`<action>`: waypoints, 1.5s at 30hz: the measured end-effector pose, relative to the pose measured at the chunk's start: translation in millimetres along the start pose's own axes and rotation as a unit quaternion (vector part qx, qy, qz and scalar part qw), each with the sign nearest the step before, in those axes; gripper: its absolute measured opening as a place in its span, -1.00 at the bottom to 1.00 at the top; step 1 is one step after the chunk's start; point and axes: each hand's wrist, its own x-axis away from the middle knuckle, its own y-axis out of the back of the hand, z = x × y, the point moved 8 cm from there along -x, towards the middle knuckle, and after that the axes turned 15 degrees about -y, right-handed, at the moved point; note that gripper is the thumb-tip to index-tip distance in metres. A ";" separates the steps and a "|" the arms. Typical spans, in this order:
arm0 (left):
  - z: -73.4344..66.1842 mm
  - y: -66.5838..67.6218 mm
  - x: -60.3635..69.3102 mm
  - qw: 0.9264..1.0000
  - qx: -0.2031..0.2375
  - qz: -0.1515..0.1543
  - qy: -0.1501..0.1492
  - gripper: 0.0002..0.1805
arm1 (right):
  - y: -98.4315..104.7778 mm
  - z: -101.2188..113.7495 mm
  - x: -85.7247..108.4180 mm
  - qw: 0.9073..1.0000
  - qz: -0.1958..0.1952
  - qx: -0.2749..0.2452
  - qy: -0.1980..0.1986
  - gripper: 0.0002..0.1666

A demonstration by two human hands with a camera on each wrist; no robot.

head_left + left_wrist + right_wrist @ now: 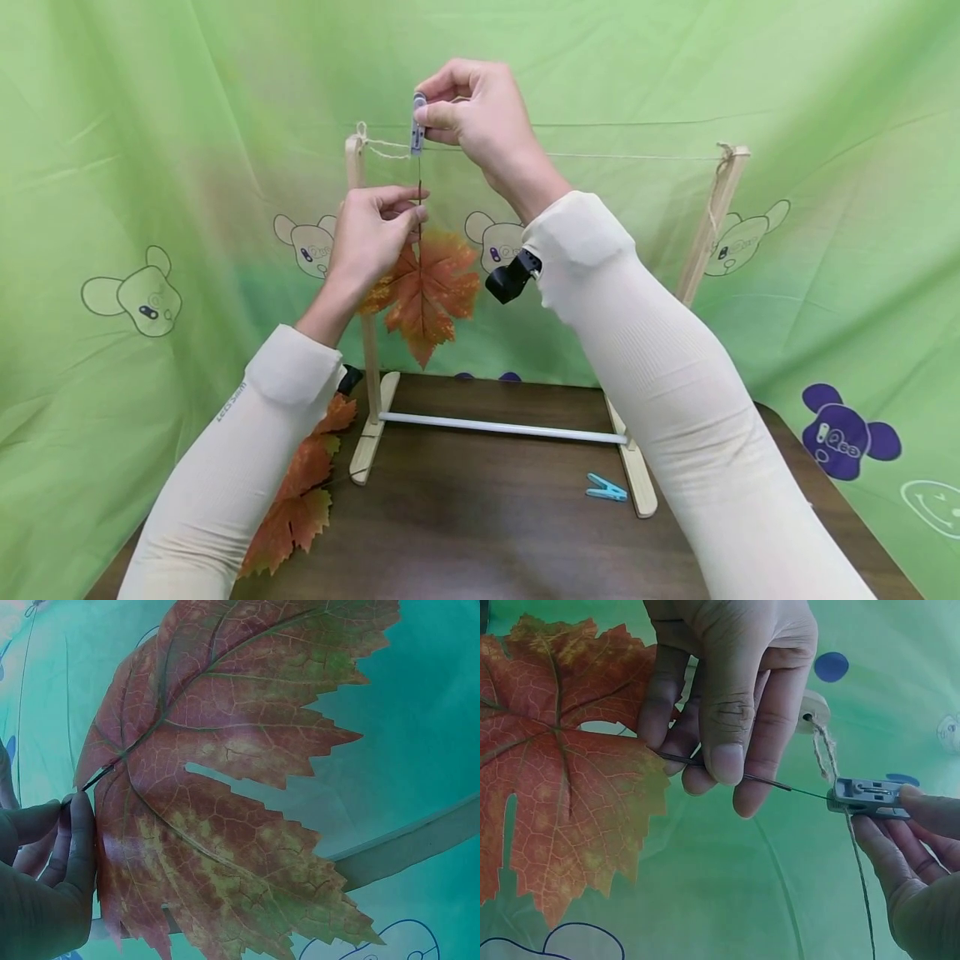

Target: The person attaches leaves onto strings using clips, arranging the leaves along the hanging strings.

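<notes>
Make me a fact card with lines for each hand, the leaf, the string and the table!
left hand: pinches the stem of a leaf
right hand: holds a gray clothespin at the string
leaf: orange, hanging below the left fingers
string: stretched between wooden posts
table: blue clothespin near the stand's right foot; more leaves partly behind the left sleeve

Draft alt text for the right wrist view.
A right hand holds a gray clothespin at a thin string, while a left hand pinches the dark stem of an orange leaf. A fine wire runs from the stem's end to the clothespin. Behind is a green backdrop.
</notes>
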 end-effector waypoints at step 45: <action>-2.9 4.2 2.1 1.000 0.008 -0.014 0.002 -0.73 | -7.5 -10.9 -0.7 0.997 0.018 0.056 -0.045 -0.79</action>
